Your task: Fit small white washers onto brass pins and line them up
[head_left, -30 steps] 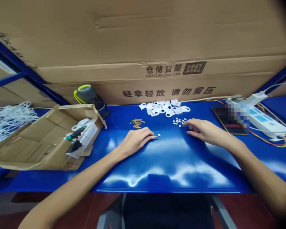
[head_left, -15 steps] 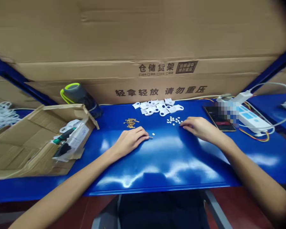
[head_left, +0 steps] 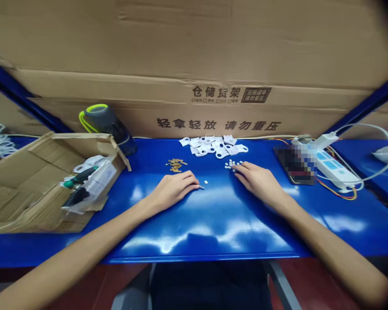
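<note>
My left hand (head_left: 177, 189) rests on the blue table, thumb and fingers pinched round a thin metal pin (head_left: 201, 187) whose silvery end sticks out to the right. A single small white round piece (head_left: 206, 182) lies just beyond that tip. My right hand (head_left: 257, 178) reaches over the right side of a cluster of small white round pieces (head_left: 228, 164), fingers stretched out and slightly apart at the tips. Whether a fingertip presses on one of them cannot be made out. Left of the cluster lies a little heap of brass-coloured pins (head_left: 176, 164).
White flat parts with round holes (head_left: 220, 148) are piled at the back. An open cardboard box (head_left: 42, 215) with tools stands left, a dark bottle (head_left: 108, 125) behind it. On the right are a phone (head_left: 291, 163) and a white power strip (head_left: 338, 170) with cables.
My right hand has moved left from the edge of the white pieces to over them, its fingers now covering some. The left hand still pinches the pin; the view has shifted slightly.
</note>
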A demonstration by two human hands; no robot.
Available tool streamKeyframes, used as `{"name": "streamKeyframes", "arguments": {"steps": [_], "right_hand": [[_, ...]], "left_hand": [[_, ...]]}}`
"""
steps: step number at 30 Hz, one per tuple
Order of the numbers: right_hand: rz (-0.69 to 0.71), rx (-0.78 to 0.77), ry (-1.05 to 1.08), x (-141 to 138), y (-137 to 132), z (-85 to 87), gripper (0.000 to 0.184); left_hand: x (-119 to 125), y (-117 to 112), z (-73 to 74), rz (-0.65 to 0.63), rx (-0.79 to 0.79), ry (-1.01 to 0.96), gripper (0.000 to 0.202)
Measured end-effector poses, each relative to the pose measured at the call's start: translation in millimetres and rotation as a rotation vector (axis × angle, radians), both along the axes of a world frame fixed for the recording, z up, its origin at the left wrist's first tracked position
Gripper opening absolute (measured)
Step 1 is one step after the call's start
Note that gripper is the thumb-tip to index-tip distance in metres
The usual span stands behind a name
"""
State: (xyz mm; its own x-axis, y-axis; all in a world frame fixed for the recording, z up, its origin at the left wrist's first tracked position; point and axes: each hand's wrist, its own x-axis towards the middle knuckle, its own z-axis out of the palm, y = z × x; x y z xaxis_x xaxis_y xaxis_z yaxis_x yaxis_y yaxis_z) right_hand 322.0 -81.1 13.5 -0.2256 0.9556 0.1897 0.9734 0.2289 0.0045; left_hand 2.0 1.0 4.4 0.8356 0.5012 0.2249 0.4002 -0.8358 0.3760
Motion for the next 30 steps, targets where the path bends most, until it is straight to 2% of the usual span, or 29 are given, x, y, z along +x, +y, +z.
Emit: {"name": "streamKeyframes", "arguments": {"steps": [3, 7, 12, 17, 20, 24, 26, 28, 30], "right_hand": [[0.0, 0.011, -0.022, -0.6, 1.1, -3.2, 0.033], [0.05, 0.021, 0.086, 0.1, 2.5, -5.1, 0.03], [0.165, -0.085, 0.47, -12.8, -0.7, -1.0, 0.023], [0.181, -0.212, 0.889, -43.2, 2.2, 5.0, 0.02], [0.189, -0.294, 1.011, -58.0, 9.2, 3.1, 0.019], [0.186, -0.244, 1.061, -60.6, 15.9, -7.1, 0.017], [0.196, -0.218, 1.018, -55.7, 16.8, -11.6, 0.014], [0.212, -0.168, 0.858, -48.6, 16.6, -12.8, 0.01], [0.217, -0.089, 0.586, -40.0, 15.6, -10.2, 0.011]], "left_hand": [[0.6, -0.8, 1.2, 0.007, 0.001, 0.018, 0.035], [-0.4, 0.1, 0.2, -0.004, -0.018, -0.005, 0.035], [-1.4, -0.6, -1.0, 0.011, -0.033, -0.032, 0.034], [6.5, -2.9, -1.1, 0.03, -0.036, -0.091, 0.031], [13.2, -3.6, -1.5, 0.038, -0.058, -0.088, 0.029], [13.7, -3.0, -2.1, 0.068, -0.099, -0.099, 0.029], [10.7, -2.5, -2.7, 0.072, -0.106, -0.105, 0.029], [7.8, -2.8, -3.5, 0.056, -0.094, -0.098, 0.03], [6.3, -4.1, -3.9, 0.037, -0.071, -0.083, 0.03]]}}
